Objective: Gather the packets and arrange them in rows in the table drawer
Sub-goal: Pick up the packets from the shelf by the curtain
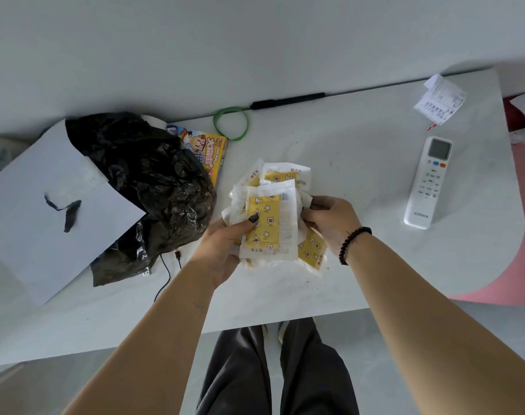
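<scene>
1. The packets [265, 223], white-edged sachets with yellow star-printed panels, were gathered in a loose, fanned bundle held over the middle of the bench [360, 163], directly in front of the person.
2. The left hand [225, 250] gripped the bundle from its left and lower side; the thumb lay across the yellow face of the top packet and the fingers were curled beneath, out of sight.
3. The right hand [330, 223] held the bundle's right edge, its fingers curled round the packet borders. The two hands were set apart by the width of the bundle and both clasped it; neither was nearer than the other.
4. The top packet's long axis ran roughly away from the person, tilted slightly. Those beneath it were splayed at differing angles, one lower-right packet [312, 250] jutting out towards the right wrist, so the stack was judged not yet squared.
5. No drawer was visible in the head view. Its direction from the hands could not be told, though it presumably lay under the bench's near edge, towards the person's legs [279, 369].
6. Bystanding items: a black plastic bag [153, 187] and a grey sheet [45, 205] to the left, a colourful box [209, 151] behind the bag, a green loop [230, 122] at the far edge, a remote control [429, 181] and a receipt [441, 100] to the right.
</scene>
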